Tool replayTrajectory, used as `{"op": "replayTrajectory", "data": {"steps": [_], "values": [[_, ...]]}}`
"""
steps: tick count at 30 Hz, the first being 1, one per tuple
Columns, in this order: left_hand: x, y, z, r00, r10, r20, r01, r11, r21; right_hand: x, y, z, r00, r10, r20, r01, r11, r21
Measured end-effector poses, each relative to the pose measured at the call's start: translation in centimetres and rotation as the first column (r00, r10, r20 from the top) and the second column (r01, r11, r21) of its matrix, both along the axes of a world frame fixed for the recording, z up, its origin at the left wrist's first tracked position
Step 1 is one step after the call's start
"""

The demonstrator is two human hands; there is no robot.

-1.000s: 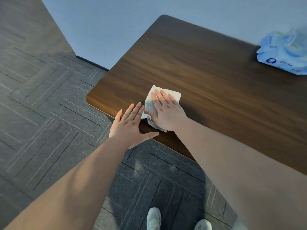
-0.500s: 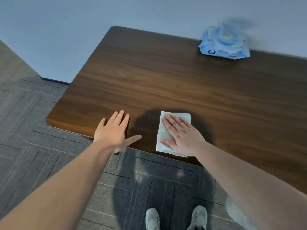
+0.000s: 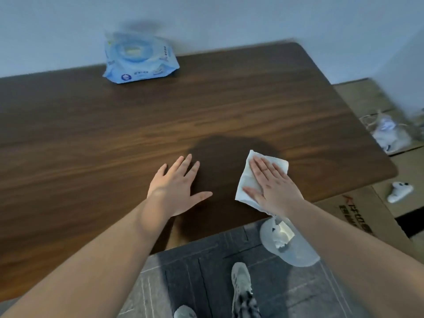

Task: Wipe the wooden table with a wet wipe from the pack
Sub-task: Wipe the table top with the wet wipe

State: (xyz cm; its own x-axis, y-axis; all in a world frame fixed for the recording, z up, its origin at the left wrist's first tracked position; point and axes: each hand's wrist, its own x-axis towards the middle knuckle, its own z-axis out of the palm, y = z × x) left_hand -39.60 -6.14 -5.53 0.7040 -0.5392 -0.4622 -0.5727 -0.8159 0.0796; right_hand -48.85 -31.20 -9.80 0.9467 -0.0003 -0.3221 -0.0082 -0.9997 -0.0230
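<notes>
A folded white wet wipe [image 3: 246, 180] lies flat on the dark wooden table [image 3: 114, 138] near its front edge, toward the right end. My right hand [image 3: 273, 187] presses down on the wipe with flat fingers and covers its right half. My left hand [image 3: 176, 187] rests flat on the bare wood a little to the left, fingers spread, holding nothing. The blue pack of wet wipes [image 3: 140, 59] sits at the table's far edge against the wall, left of centre.
A clear bag with crumpled white wipes [image 3: 286, 244] sits on the floor below the table's front edge. Cardboard boxes [image 3: 371, 216] stand to the right, with a white controller [image 3: 400, 191] and a plastic bag [image 3: 390, 131] on them. My shoes [image 3: 241, 288] are on the grey carpet.
My right hand has slid the wipe rightward along the front edge, from the left corner to near the right end. My left hand followed flat on the wood. The view swung right.
</notes>
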Motion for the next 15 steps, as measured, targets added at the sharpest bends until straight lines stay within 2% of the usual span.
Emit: {"op": "replayTrajectory", "data": {"steps": [5,8,15], "values": [[-0.2,-10.8,-0.8,0.991,-0.137,0.011,0.137,0.990,-0.024,-2.1,-8.3,-0.4,0.978,-0.208,0.033,0.208,0.978,0.014],[-0.5,-16.3,-1.5,0.974,-0.220,0.051,0.223,0.971,-0.080,-3.1,-12.7,-0.3,0.958,-0.287,0.017,0.287,0.958,0.016],[-0.7,-27.8,-3.1,0.929,-0.361,0.081,0.366,0.928,-0.072,-5.1,-21.3,-0.5,0.902,-0.431,0.024,0.430,0.902,0.023]]}}
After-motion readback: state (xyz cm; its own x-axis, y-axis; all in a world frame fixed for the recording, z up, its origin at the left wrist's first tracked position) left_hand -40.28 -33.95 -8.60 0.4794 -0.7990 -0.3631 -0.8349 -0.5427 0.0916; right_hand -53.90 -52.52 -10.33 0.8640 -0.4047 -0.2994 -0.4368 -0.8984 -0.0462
